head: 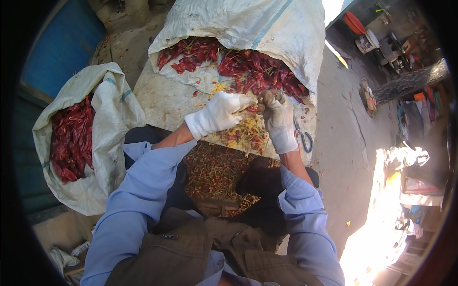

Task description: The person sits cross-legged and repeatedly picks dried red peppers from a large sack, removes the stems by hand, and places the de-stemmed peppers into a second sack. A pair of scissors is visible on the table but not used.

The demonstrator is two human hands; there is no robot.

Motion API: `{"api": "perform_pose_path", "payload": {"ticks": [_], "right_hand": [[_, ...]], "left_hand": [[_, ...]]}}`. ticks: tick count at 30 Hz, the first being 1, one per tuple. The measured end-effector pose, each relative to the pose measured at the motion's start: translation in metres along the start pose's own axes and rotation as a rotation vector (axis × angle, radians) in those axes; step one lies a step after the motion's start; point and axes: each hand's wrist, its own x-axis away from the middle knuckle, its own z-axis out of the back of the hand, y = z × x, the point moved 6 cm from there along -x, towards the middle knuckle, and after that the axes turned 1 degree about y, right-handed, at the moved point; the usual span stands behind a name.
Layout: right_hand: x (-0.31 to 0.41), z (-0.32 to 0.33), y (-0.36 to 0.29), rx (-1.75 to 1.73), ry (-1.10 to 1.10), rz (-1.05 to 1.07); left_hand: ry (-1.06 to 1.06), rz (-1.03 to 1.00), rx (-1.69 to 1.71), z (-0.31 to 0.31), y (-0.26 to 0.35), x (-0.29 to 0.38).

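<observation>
My left hand [225,109], in a white knit glove, has its fingers closed on a small red piece of dried chili pepper [252,108]. Facing it, my right hand [276,116], in a glove stained brown at the fingers, touches or nearly touches the same piece; whether it grips it is hard to tell. Beneath both hands, yellow seeds and chili scraps [247,130] lie on a pale woven sheet [157,96]. Dried red chilies [264,71] spill from the mouth of a large white woven sack [229,18]. Scissors [304,137] with dark handles lie right of my right wrist.
A second woven sack [111,143], holding red chilies [71,139], stands at left beside a blue panel [64,46]. Stems and scraps [214,171] cover the ground between my knees. A log [411,84] and a white bucket [366,42] are at right on the concrete floor [336,143].
</observation>
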Motion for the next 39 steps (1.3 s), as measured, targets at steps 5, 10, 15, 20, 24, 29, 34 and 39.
{"api": "perform_pose_path", "payload": {"ticks": [5, 10, 15, 20, 24, 29, 34, 39], "right_hand": [[-0.012, 0.035, -0.018, 0.610, 0.037, -0.052], [-0.008, 0.030, -0.029, 0.664, 0.016, -0.001], [0.012, -0.013, -0.012, 0.524, -0.224, -0.098], [0.016, -0.019, -0.012, 0.441, -0.154, -0.062], [0.022, -0.015, -0.014, 0.354, -0.137, -0.064], [0.031, -0.020, -0.019, 0.346, -0.126, -0.017], [0.046, -0.026, -0.028, 0.424, -0.122, -0.028], [0.049, -0.003, -0.052, 0.422, -0.143, 0.049]], "left_hand": [[0.025, -0.029, -0.025, 0.004, -0.002, -0.003], [0.042, 0.065, -0.105, 0.012, -0.008, -0.003], [-0.054, 0.138, -0.271, 0.003, -0.009, 0.002], [-0.108, 0.130, -0.212, -0.008, -0.010, 0.005], [-0.047, 0.018, 0.055, -0.001, -0.003, 0.001], [-0.216, 0.561, 0.688, -0.005, -0.014, 0.011], [-0.138, 0.544, 0.525, 0.006, -0.006, 0.008], [-0.065, 0.512, 0.526, 0.006, -0.001, 0.007]]}}
